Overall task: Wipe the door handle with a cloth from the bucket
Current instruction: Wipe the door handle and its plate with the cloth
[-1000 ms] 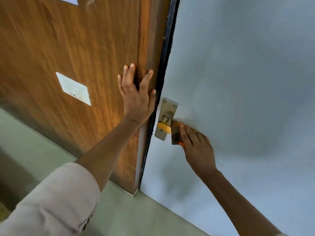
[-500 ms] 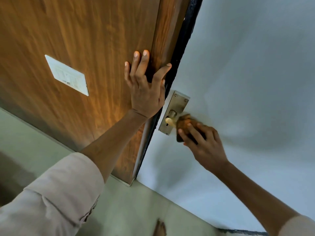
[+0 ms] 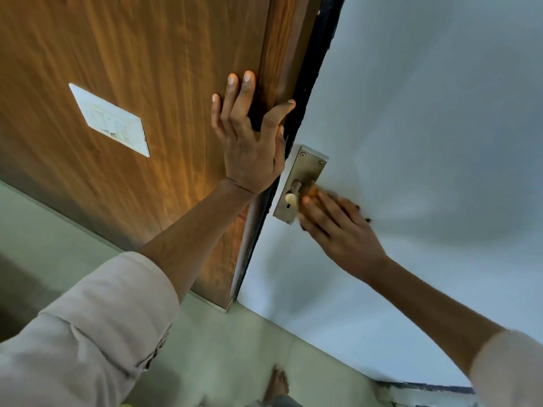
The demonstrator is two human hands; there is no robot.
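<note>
Lower frame, our sleeves reach up. At centre our left hand point(image 3: 249, 148) lies flat, fingers spread, on the wooden door point(image 3: 132, 83). Right of it, our right hand point(image 3: 338, 230) presses the orange cloth point(image 3: 313, 190) around the door handle point(image 3: 293, 195): we judge wiping underway; next, rub toward the metal plate point(image 3: 308, 168).

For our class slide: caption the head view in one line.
Left hand braces brown wooden panel; right hand rubs orange cloth on metal door handle.
</note>
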